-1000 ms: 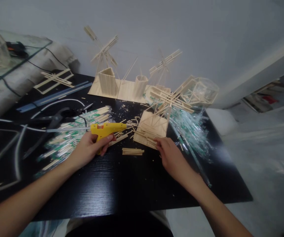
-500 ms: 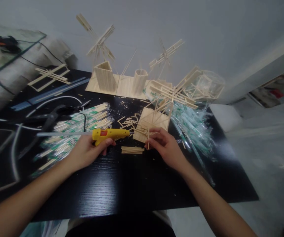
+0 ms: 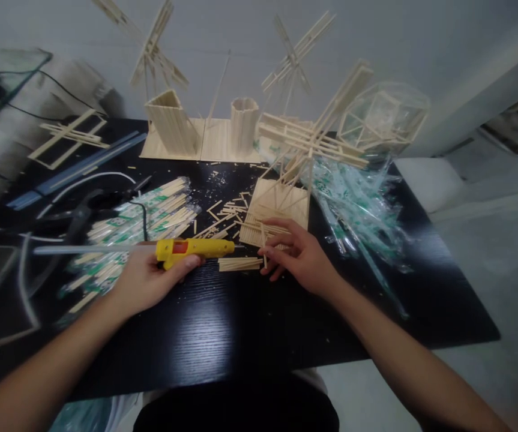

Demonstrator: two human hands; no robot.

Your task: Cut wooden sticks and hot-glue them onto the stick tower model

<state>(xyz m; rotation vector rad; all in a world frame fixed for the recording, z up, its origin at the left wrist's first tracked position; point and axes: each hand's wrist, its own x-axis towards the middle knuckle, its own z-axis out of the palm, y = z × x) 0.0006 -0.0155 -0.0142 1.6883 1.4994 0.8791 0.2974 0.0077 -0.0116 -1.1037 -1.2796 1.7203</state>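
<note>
My left hand (image 3: pixel 148 276) is wrapped round a yellow hot glue gun (image 3: pixel 200 249), whose nozzle points right and whose long clear glue stick (image 3: pixel 96 249) sticks out behind. Between the fingertips of my right hand (image 3: pixel 301 258) is a thin wooden stick (image 3: pixel 264 243), held roughly upright. Just beyond that hand stands a windmill-like stick model (image 3: pixel 315 144) on a square wooden base (image 3: pixel 297 207), with crossed sticks lying over its near side. A small bundle of short sticks (image 3: pixel 239 264) rests on the black table (image 3: pixel 222 336) between my hands.
Plastic-wrapped stick packs (image 3: pixel 159 210) lie at left, near a black tool and white cable. Cut stick pieces (image 3: pixel 227 216) are scattered mid-table. Two wooden towers (image 3: pixel 173 123) stand at the back. Crumpled green-white wrappers (image 3: pixel 362 204) and a clear-sided stick frame (image 3: pixel 385 117) sit at right.
The camera view has shifted, so the models at the back appear higher and larger. Both hands keep their holds; the glue gun's nozzle is still near the stick in my right hand.
</note>
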